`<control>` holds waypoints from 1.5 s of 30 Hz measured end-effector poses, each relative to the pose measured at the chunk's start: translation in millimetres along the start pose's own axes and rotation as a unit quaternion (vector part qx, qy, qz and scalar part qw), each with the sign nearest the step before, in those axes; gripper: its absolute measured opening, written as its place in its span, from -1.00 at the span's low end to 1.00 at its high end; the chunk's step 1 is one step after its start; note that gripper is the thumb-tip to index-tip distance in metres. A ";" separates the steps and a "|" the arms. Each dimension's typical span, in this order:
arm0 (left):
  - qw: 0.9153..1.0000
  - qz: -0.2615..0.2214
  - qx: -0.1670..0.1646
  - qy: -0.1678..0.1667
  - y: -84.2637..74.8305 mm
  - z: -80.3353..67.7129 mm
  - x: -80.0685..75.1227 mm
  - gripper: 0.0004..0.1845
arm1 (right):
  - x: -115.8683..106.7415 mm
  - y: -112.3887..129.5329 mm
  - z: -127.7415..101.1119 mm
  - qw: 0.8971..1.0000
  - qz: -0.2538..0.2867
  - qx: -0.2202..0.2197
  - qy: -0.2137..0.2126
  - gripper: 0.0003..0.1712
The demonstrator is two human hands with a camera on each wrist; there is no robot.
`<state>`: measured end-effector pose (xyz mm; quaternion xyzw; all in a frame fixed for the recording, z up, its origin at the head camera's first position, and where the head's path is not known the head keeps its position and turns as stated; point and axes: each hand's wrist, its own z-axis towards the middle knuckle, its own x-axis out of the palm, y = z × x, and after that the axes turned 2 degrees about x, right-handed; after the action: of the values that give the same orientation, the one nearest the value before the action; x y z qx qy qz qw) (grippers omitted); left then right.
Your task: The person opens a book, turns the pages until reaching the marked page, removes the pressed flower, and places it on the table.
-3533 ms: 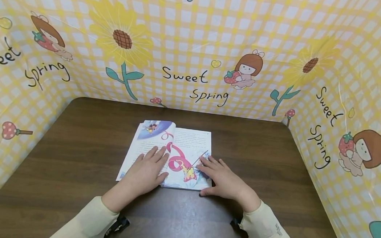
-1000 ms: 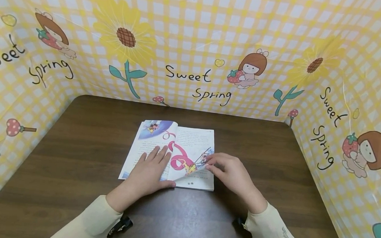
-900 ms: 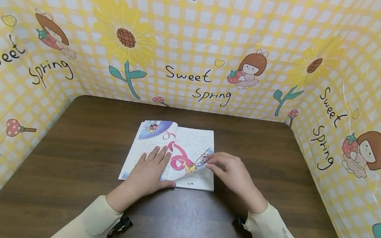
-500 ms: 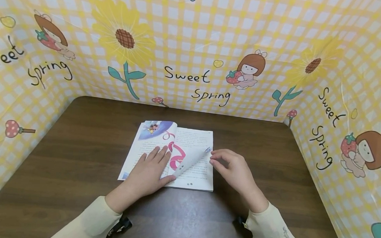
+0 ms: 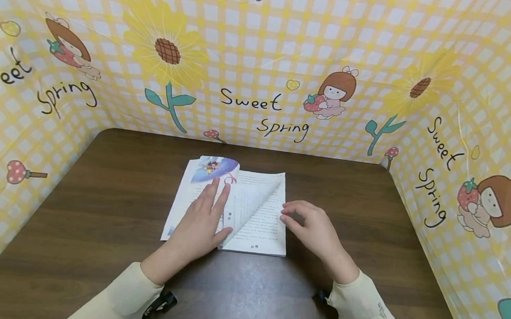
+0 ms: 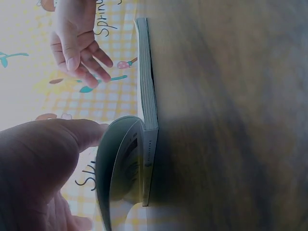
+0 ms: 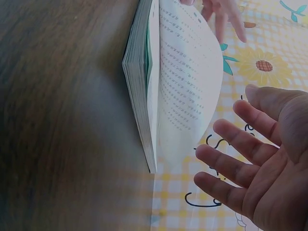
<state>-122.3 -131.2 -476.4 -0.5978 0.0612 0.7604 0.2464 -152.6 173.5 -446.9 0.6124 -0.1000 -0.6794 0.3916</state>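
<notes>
Three sides of yellow-and-white checked plastic sheeting [image 5: 262, 47] rise beyond both hands, printed with sunflowers, cartoon girls and the words "Sweet Spring" in black script. Under the hands spreads the dark brown wooden table [image 5: 81, 207]. On it, between the two hands, lies the open illustrated paperback book [image 5: 259, 238], its print too small to read. The left hand [image 5: 200, 224] rests flat on the book's left page, fingers straight and together, pointing away from the person. One printed page [image 5: 253, 203] stands curved up from the spine just beside that hand's fingers. The right hand [image 5: 317, 229] hovers just beside the book's right edge, fingers loosely spread and relaxed, holding nothing.
</notes>
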 end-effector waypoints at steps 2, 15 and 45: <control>1.000 0.010 0.012 -0.011 0.3 -0.5 -0.2 0.25 | 0.4 -0.2 0.1 1.000 -0.003 0.002 0.003 -0.80; 0.994 0.069 0.083 0.030 2.0 -0.3 -1.4 -0.16 | 1.8 -1.0 0.4 1.000 -0.009 0.007 0.016 -0.82; 0.990 0.024 0.013 0.135 0.0 -2.6 -1.5 -0.40 | 10.2 -7.1 0.2 0.993 -0.058 -0.034 0.093 -0.73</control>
<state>-119.7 -132.7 -475.7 -0.6902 0.1177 0.6774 0.2254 -155.2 171.5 -458.9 0.6642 -0.0047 -0.6440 0.3796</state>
